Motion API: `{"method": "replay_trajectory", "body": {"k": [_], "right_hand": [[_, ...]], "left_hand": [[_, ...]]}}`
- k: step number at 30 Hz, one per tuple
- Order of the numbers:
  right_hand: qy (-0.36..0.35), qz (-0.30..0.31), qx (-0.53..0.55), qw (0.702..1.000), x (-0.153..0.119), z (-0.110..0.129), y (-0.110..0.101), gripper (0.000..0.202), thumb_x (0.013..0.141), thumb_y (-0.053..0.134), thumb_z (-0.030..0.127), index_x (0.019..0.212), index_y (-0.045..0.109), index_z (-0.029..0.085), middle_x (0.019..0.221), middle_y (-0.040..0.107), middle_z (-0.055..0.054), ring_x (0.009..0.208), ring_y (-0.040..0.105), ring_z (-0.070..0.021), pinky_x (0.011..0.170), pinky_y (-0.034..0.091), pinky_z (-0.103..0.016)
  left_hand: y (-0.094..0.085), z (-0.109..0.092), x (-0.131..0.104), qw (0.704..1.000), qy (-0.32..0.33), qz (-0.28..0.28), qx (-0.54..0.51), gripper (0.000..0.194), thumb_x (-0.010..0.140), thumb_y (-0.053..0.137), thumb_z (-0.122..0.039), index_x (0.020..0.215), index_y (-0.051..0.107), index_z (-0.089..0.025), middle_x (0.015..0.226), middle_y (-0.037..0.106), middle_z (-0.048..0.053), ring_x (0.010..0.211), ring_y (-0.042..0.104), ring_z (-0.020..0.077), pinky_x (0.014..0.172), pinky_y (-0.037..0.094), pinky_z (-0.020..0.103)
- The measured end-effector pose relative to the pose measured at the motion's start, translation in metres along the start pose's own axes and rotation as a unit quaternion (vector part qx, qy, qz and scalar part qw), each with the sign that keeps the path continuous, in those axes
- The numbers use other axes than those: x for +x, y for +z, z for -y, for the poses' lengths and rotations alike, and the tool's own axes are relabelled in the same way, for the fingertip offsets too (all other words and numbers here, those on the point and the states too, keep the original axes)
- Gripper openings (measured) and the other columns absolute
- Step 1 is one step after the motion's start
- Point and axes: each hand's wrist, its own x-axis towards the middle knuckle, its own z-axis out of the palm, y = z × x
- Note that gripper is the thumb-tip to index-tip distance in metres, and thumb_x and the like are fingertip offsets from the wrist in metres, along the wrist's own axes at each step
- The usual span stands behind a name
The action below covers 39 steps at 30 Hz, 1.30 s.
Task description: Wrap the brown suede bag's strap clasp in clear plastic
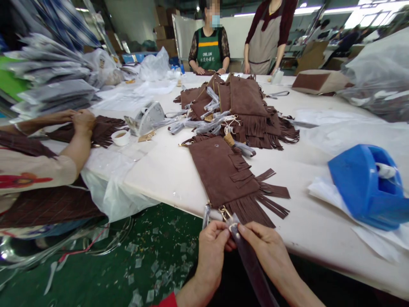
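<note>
A brown fringed bag [220,170] lies flat at the table's near edge, its fringe spread to the right. From a gold clasp at its lower corner runs a dark strap [249,264] in clear plastic wrap, hanging down past the edge. My left hand [214,247] pinches the strap's upper end near the clasp, thumb against fingers. On the strap's other side, my right hand [260,238] also grips it close to the clasp. A pale string or tie shows between the fingertips. Another wrapped strap end hangs just left of my hands.
A pile of brown fringed bags [246,102] rises behind. A blue tape dispenser [367,187] stands at right on white paper. At left, a co-worker's hands [83,121] work on a similar bag beside a small white cup [120,137]. Two people stand across the table [159,175].
</note>
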Motion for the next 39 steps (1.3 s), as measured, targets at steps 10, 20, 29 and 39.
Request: {"method": "replay_trajectory", "body": {"k": [10, 20, 29, 39], "right_hand": [[-0.056, -0.062, -0.046, 0.995, 0.031, 0.017, 0.027, 0.033, 0.076, 0.047, 0.039, 0.051, 0.054, 0.019, 0.045, 0.049, 0.003, 0.046, 0.046, -0.0124, 0.046, 0.033, -0.023], [-0.090, -0.051, -0.122, 0.987, 0.034, 0.016, 0.017, 0.034, 0.080, 0.044, 0.041, 0.055, 0.055, 0.020, 0.052, 0.053, 0.001, 0.052, 0.049, -0.0150, 0.051, 0.036, -0.025], [-0.404, 0.290, -0.322, 0.805, 0.054, 0.064, -0.002, 0.030, 0.073, 0.047, 0.005, 0.094, 0.061, 0.023, 0.101, 0.060, -0.001, 0.079, 0.058, -0.0141, 0.062, 0.040, -0.022], [-0.387, 0.409, -0.457, 0.688, 0.079, 0.089, 0.014, 0.017, 0.077, 0.052, 0.009, 0.068, 0.065, 0.015, 0.074, 0.064, -0.004, 0.066, 0.058, -0.0145, 0.054, 0.034, -0.022]], "left_hand": [[-0.004, -0.006, -0.003, 0.999, -0.019, -0.029, -0.025, 0.025, 0.073, 0.054, -0.039, 0.078, 0.055, -0.015, 0.073, 0.061, 0.002, 0.066, 0.055, 0.0130, 0.060, 0.042, 0.022], [0.004, -0.022, -0.005, 0.989, -0.114, 0.001, -0.093, 0.025, 0.068, 0.052, -0.034, 0.083, 0.052, -0.013, 0.049, 0.050, -0.003, 0.031, 0.039, 0.0069, 0.034, 0.026, 0.019], [-0.014, -0.031, -0.002, 0.995, -0.097, 0.024, 0.019, 0.016, 0.067, 0.048, -0.025, 0.071, 0.055, -0.012, 0.050, 0.054, 0.001, 0.036, 0.046, 0.0083, 0.037, 0.030, 0.019], [-0.022, -0.023, -0.002, 0.993, -0.065, 0.025, 0.090, 0.017, 0.061, 0.050, -0.016, 0.075, 0.058, -0.011, 0.056, 0.052, -0.001, 0.045, 0.044, 0.0074, 0.045, 0.036, 0.021]]}}
